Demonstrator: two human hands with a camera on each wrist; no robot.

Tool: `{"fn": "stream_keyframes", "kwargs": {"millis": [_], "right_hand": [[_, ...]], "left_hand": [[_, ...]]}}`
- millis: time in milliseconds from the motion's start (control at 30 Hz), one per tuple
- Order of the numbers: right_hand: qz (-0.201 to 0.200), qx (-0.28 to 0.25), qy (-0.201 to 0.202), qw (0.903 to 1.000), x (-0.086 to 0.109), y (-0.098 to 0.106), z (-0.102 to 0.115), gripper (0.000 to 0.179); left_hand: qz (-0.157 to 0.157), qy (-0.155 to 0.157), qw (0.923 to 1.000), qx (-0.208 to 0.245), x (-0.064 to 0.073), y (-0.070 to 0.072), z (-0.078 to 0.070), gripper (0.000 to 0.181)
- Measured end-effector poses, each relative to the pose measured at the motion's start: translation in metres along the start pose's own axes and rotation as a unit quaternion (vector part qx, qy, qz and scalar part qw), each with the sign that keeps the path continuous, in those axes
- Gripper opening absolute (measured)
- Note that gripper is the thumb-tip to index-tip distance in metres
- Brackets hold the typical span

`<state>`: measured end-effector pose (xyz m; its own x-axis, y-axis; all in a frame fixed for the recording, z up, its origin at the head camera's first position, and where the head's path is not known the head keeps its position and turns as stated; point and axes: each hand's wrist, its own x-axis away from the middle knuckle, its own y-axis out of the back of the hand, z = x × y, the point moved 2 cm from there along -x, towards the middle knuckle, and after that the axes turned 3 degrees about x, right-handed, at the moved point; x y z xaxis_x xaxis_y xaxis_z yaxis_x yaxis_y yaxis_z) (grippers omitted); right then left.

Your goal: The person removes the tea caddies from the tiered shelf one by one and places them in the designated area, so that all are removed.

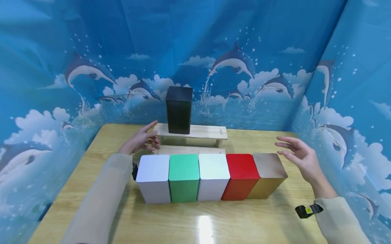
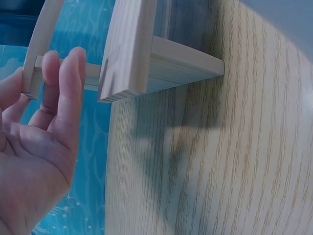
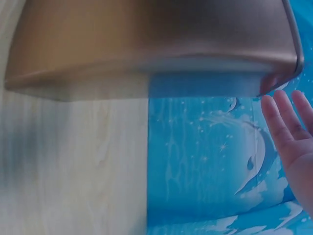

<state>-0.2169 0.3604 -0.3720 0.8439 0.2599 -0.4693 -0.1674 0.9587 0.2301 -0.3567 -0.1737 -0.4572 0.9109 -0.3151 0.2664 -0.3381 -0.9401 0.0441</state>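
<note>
A black upright box [image 1: 178, 112] stands on the upper board of a two-tier wooden rack [image 1: 208, 131]. At the rack's left end, my left hand [image 1: 142, 138] has its fingers extended and loosely bent by the boards; whether they touch cannot be told. In front stands a row of upright boxes: pale white [image 1: 153, 169], green [image 1: 184, 169], another white [image 1: 214, 168], red [image 1: 242, 167] and brownish gold [image 1: 269, 167]. To the right of the gold box, my right hand [image 1: 300, 157] hovers empty, fingers spread and apart from it.
The boxes and rack share a light wood-grain table [image 1: 164, 226], the rack near its back edge. A blue dolphin-print curtain [image 1: 268, 27] encloses the back and both sides. A strap with a small black buckle [image 1: 306, 211] hangs at the right wrist.
</note>
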Motion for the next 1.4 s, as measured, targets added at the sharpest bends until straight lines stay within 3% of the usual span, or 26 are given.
{"fn": "stream_keyframes", "kwargs": {"millis": [500, 900, 1400], "right_hand": [[0.044, -0.004, 0.015, 0.9989, -0.042, -0.03, 0.017, 0.034], [0.092, 0.078, -0.001, 0.9928, -0.072, -0.057, 0.03, 0.036], [0.143, 0.07, -0.021, 0.987, -0.111, -0.1, 0.04, 0.037]], "left_hand": [[0.009, -0.003, 0.9999, 0.007, 0.001, 0.001, 0.0, 0.057], [0.005, 0.003, 1.0, 0.008, 0.002, -0.001, 0.001, 0.055], [0.002, 0.001, 0.9999, 0.014, -0.001, 0.001, 0.002, 0.056]]}}
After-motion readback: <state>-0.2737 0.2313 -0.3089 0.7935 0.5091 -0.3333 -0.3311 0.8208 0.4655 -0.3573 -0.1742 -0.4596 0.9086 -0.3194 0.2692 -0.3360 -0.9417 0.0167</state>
